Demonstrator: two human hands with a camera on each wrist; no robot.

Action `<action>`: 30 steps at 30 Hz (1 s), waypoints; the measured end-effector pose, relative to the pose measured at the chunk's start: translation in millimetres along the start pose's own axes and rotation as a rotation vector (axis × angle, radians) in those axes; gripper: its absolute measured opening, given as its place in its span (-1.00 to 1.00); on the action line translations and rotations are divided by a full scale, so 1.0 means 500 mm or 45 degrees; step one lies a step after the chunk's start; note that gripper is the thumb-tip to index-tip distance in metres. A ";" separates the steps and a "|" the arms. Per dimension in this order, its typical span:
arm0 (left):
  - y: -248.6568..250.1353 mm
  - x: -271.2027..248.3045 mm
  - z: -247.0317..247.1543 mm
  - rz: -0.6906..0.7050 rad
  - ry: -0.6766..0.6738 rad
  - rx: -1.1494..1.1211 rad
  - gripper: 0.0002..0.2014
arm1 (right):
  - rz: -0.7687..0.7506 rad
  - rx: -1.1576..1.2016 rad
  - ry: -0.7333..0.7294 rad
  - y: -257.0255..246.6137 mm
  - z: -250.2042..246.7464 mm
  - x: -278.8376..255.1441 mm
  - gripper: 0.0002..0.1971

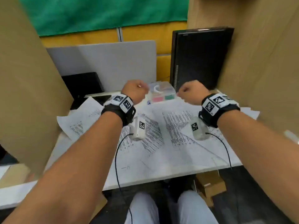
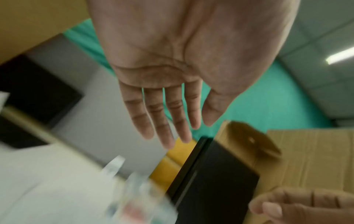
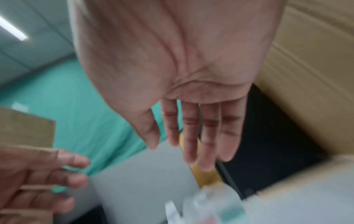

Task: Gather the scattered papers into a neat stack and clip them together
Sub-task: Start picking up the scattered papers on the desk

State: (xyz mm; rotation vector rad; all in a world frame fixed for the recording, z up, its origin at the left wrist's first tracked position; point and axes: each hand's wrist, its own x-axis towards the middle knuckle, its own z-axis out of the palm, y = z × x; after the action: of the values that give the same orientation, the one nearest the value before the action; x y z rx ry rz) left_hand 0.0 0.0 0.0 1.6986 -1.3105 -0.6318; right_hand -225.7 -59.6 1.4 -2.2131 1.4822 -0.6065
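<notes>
From the head view, your left hand [image 1: 135, 91] and right hand [image 1: 191, 92] hover empty above the tabletop's [image 1: 145, 173] far edge, while the papers [image 1: 161, 135] lie spread and overlapping from its left edge to its right; one sheet overhangs the left edge and could slide off if you sweep carelessly. The left wrist view shows straight, relaxed fingers [image 2: 164, 115], nothing held. The right wrist view shows the same; the clear box [image 3: 214, 207] beside the fingers [image 3: 208, 131] could get knocked.
</notes>
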 end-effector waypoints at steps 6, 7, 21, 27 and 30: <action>-0.192 -0.087 0.142 -0.510 -0.249 -0.014 -0.47 | 0.578 -0.448 -0.409 0.126 0.144 -0.111 0.17; -0.193 -0.086 0.157 -0.577 -0.259 -0.095 -0.29 | 0.608 -0.482 -0.495 0.135 0.145 -0.125 0.15; -0.187 -0.036 0.240 -0.728 -0.245 -0.184 -0.48 | -0.191 -0.333 -0.747 0.147 0.190 -0.280 -0.33; -0.176 -0.049 0.198 -0.514 -0.203 -0.186 -0.78 | 0.134 0.222 -0.207 0.210 0.105 -0.181 -0.43; -0.200 -0.050 0.131 -0.597 -0.136 -0.439 -0.70 | 0.397 0.168 0.063 0.296 0.056 -0.104 -0.56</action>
State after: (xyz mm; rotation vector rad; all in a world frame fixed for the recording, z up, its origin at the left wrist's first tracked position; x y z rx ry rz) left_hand -11.1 8.4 -121.2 1.7016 -0.8069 -1.1619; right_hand -339.3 -60.9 -110.5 -1.8306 1.7148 -0.6380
